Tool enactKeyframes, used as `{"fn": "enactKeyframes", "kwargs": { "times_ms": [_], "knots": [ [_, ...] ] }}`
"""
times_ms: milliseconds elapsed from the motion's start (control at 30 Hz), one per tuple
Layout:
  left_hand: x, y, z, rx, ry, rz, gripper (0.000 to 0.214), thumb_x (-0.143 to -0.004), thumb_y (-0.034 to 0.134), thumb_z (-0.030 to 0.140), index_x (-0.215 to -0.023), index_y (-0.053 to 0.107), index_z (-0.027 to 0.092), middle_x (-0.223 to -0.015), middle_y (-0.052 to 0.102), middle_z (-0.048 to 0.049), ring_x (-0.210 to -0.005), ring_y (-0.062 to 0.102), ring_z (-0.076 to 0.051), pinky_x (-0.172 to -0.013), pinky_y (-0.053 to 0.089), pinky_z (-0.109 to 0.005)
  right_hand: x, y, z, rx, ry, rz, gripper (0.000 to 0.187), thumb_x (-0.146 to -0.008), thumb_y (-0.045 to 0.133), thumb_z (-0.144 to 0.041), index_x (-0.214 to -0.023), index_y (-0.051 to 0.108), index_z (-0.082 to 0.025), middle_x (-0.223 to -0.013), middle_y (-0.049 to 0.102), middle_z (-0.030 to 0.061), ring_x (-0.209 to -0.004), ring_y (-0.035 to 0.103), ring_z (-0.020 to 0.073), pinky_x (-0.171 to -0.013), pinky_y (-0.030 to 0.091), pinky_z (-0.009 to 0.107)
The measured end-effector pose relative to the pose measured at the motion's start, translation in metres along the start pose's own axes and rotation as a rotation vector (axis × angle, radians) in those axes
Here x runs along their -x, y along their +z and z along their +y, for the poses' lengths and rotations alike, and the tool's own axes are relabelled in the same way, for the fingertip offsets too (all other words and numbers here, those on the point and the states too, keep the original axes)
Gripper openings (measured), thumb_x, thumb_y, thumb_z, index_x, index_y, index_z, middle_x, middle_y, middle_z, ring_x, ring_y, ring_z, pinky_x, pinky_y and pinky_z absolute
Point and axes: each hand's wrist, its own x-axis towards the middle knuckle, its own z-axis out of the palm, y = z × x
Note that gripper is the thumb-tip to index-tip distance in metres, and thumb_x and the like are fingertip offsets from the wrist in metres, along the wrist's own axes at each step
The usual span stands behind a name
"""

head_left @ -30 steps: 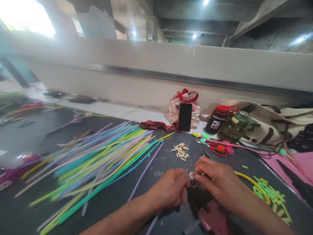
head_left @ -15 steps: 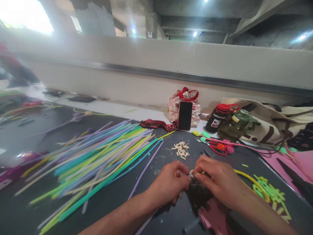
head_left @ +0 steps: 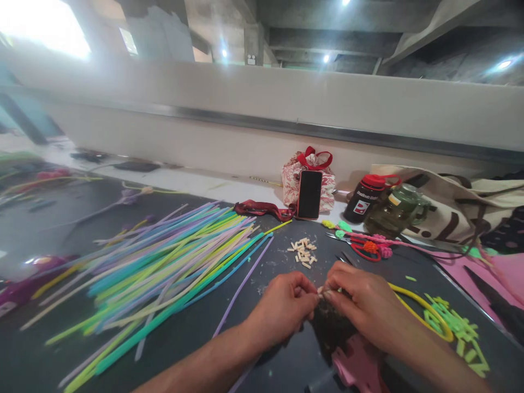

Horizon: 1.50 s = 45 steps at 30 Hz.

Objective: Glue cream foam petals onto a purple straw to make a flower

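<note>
Together, the left hand (head_left: 286, 308) and right hand (head_left: 362, 305) meet fingertip to fingertip, both pinched narrow on a pale piece (head_left: 321, 291) above a dark lump (head_left: 329, 327) on the counter (head_left: 192, 344). Just beyond lies a heap of pale bits (head_left: 303, 252). Coloured tubes (head_left: 164, 267) fan out to the left, with a yellow tube (head_left: 421, 308) and green scraps (head_left: 454, 325) to the right.

Wall: pale concrete parapet (head_left: 262, 98), with a metal strip (head_left: 286, 127) running along it.
Ceiling: bare concrete beams (head_left: 327, 39); small spot lamps (head_left: 326, 57) lit.
Window: bright opening (head_left: 45, 27), upper left.
Furniture: dark worktop (head_left: 196, 333).
</note>
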Motion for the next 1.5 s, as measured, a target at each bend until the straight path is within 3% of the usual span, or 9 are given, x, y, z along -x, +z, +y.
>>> {"fn": "enactKeyframes", "kwargs": {
  "times_ms": [467,967,1233,1367,1500],
  "knots": [
    [-0.003,0.000,-0.003,0.023,0.019,0.055,0.016,-0.068,0.055,0.032,-0.070,0.051,0.016,-0.047,0.043,0.0080,-0.037,0.037,-0.005,-0.035,0.025,-0.017,0.001,0.002,-0.003,-0.045,0.008,0.027,0.020,-0.086,0.043,-0.022,-0.068,0.051,-0.019,-0.072,0.054,0.0007,-0.065,0.053,0.0146,-0.059,0.035,0.027],
    [0.003,0.003,0.006,-0.024,0.049,0.165,0.007,-0.065,0.054,0.022,-0.063,0.054,0.015,-0.042,0.043,0.0073,-0.039,0.037,-0.006,-0.041,0.022,-0.018,0.001,0.003,-0.004,-0.052,0.038,0.051,0.020,-0.084,0.045,-0.023,-0.067,0.053,-0.019,-0.071,0.054,0.0008,-0.064,0.053,0.0153,-0.058,0.035,0.028],
    [0.002,-0.001,0.010,0.062,0.054,0.197,0.010,-0.063,0.057,0.025,-0.062,0.054,0.015,-0.042,0.043,0.0079,-0.037,0.032,-0.004,-0.040,0.022,-0.018,0.003,-0.013,0.003,-0.204,0.038,0.097,0.025,-0.086,0.044,-0.023,-0.065,0.058,-0.019,-0.072,0.057,0.0009,-0.068,0.055,0.0142,-0.062,0.037,0.027],
    [0.004,-0.001,0.012,0.154,0.060,0.184,0.014,-0.063,0.059,0.028,-0.062,0.052,0.016,-0.041,0.041,0.0094,-0.035,0.030,-0.003,-0.039,0.020,-0.017,0.003,-0.024,0.004,-0.342,0.069,0.123,0.023,-0.084,0.047,-0.023,-0.065,0.058,-0.019,-0.073,0.058,0.0004,-0.069,0.055,0.0132,-0.064,0.039,0.025],
    [0.009,0.001,0.015,0.234,0.035,0.141,0.018,-0.061,0.062,0.030,-0.062,0.051,0.016,-0.039,0.040,0.0103,-0.033,0.030,-0.002,-0.039,0.019,-0.017,0.001,-0.021,0.003,-0.468,0.062,0.110,0.014,-0.078,0.052,-0.019,-0.069,0.063,-0.020,-0.078,0.060,0.0002,-0.076,0.056,0.0143,-0.067,0.039,0.025]
  ]
}}
